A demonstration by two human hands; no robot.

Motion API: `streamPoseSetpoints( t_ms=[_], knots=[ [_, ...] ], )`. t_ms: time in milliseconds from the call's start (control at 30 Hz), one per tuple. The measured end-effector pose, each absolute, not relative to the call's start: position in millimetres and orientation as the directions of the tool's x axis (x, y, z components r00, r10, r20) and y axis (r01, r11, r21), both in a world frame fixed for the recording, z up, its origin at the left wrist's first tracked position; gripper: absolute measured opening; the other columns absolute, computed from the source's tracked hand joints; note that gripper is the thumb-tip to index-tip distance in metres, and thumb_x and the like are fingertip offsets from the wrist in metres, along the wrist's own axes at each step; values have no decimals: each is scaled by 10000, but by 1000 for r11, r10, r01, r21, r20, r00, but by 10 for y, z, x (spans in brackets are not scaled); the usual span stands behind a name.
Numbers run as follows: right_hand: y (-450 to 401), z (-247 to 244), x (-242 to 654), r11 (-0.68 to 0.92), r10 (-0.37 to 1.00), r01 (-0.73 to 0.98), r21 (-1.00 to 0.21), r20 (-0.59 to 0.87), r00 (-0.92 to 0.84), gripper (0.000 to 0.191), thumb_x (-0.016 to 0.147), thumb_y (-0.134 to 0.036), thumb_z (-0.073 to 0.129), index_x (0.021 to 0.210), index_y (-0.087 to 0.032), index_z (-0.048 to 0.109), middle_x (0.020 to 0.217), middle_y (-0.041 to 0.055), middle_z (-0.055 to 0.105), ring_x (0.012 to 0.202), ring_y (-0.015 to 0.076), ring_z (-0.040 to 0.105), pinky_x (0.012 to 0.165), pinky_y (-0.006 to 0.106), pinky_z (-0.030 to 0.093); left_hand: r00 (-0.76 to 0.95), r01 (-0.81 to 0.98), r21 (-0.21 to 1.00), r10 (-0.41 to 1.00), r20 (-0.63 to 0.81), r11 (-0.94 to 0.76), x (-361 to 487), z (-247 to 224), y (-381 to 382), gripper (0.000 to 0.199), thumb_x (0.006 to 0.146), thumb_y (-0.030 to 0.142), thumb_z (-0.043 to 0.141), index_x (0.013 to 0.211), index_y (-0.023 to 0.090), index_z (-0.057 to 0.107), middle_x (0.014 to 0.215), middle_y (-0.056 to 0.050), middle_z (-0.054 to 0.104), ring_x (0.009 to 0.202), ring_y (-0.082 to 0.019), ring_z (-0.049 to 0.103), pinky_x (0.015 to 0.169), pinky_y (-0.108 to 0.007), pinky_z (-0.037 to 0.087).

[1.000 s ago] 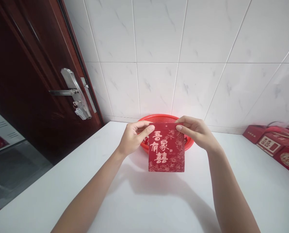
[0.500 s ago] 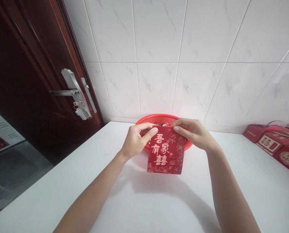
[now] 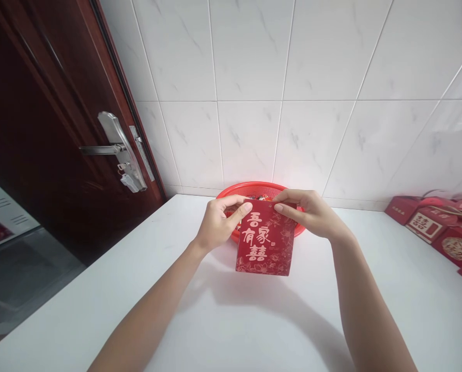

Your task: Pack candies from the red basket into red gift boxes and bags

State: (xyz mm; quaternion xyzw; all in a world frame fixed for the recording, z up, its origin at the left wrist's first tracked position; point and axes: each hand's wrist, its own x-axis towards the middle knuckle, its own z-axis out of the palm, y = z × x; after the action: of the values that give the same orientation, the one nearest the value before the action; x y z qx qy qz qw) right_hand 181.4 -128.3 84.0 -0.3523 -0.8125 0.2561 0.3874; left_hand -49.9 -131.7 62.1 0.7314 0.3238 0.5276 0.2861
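Observation:
A flat red paper packet (image 3: 265,243) with pale Chinese characters and a floral print hangs a little above the white table, tilted toward me. My left hand (image 3: 222,219) is closed on its upper left corner, thumb on the front face. At the upper right edge, my right hand (image 3: 306,212) pinches it with the thumb in front and the fingers behind. Just behind the packet stands a red plastic basket (image 3: 250,185), partly covered by it and by my hands. Small colourful wrapped pieces (image 3: 264,198) show inside the basket; most of its contents are hidden.
Several red boxes (image 3: 427,225) with Chinese characters and string stand at the right of the white table (image 3: 200,330). A white tiled wall (image 3: 250,139) rises behind the basket. On the left is a dark red door (image 3: 68,124) with a metal handle (image 3: 103,150) and hanging keys.
The view has shifted very slightly, so the wall and the boxes at right sit a little further left. The packet's lower edge is slightly higher; both hands keep the same grip.

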Motion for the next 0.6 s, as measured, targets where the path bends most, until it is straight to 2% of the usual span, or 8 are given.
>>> streamPoseSetpoints(
  t_ms=[267,433,600],
  knots=[
    [-1307,857,1781,647,758,414,-640,486,-435,256,944,-387,573,848,-179,686,788,32,669,691,153,556,614,274,424,228,162,761,774,591,-629,-489,607,-1304,307,898,441,667,783,159,706,772,-28,717,735,-173,669,702,-261,544],
    [-1368,771,1831,650,758,408,-641,505,-414,254,937,-386,577,841,-175,680,787,27,674,696,151,566,625,269,431,265,129,802,799,539,-584,-440,532,-1289,293,877,446,690,865,159,750,818,-36,746,754,-176,687,652,-241,543],
    [-1590,622,2184,604,796,487,-631,506,-332,266,929,-407,588,833,-180,686,771,28,683,683,153,572,629,270,445,307,108,827,810,500,-551,-386,473,-1278,323,791,443,787,966,172,766,960,-62,777,879,-204,717,789,-273,585]
  ],
)
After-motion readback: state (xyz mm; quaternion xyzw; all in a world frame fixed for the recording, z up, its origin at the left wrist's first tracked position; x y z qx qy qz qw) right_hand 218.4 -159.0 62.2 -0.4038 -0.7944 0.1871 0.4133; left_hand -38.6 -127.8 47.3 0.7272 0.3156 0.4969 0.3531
